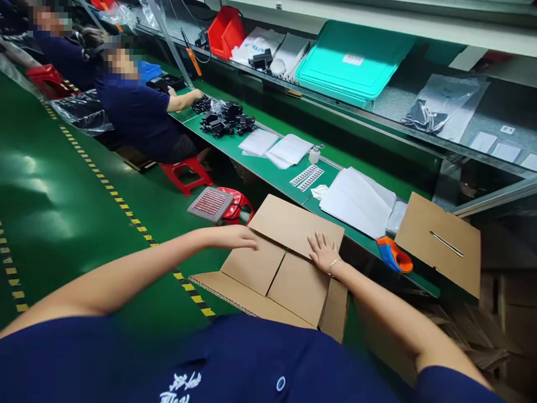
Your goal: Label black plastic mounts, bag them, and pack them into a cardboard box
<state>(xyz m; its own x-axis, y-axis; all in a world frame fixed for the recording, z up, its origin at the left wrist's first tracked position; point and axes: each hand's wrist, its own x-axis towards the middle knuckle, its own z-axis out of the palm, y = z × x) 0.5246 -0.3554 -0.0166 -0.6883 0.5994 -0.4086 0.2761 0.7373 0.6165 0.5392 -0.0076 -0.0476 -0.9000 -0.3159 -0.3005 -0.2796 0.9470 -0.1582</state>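
Presently, my right hand (323,253) is resting open, fingers spread, on the far flap (289,218) of a box (254,263), toward that flap's right end. My left hand (232,237) is extending over the box's left side, straight-fingered and gripping nothing I can see; I cannot tell whether it is touching the cardboard. Between them the flap's long axis is running crosswise, so each hand is minding one end, the right lying more squarely on it. The near flap (251,299) is spreading outward toward the torso, and a side flap (334,308) is hanging on the right.

Beyond, the box is sitting just in front of the table (268,171), whose edge is bounding the far side. Paper (356,201) and a tape dispenser (394,254) are lying there. Leftward, a red stool (238,202) is standing near, while floor (155,291) is giving my left arm room.
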